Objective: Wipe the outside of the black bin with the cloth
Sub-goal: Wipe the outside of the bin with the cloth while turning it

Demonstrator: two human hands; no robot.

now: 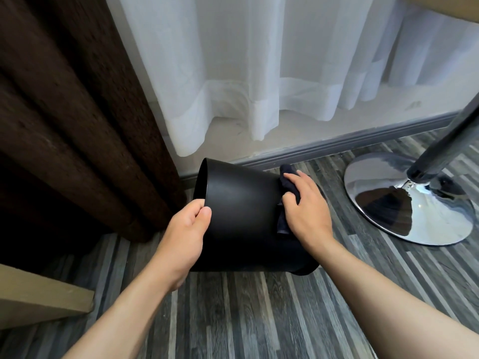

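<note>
Black bin (241,203) tilted | left hand (185,231) grip: rim | right hand (305,206): cloth (287,177) on base

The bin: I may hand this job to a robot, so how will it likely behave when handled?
The bin probably feels light: the left hand tilts it by the rim alone. Its round, smooth wall looks apt to roll and slip. The right hand presses the cloth without visible denting, so likely stiff.

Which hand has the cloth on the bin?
The right hand presses the dark cloth against the tipped black plastic bin; the left hand only grips its rim.
</note>
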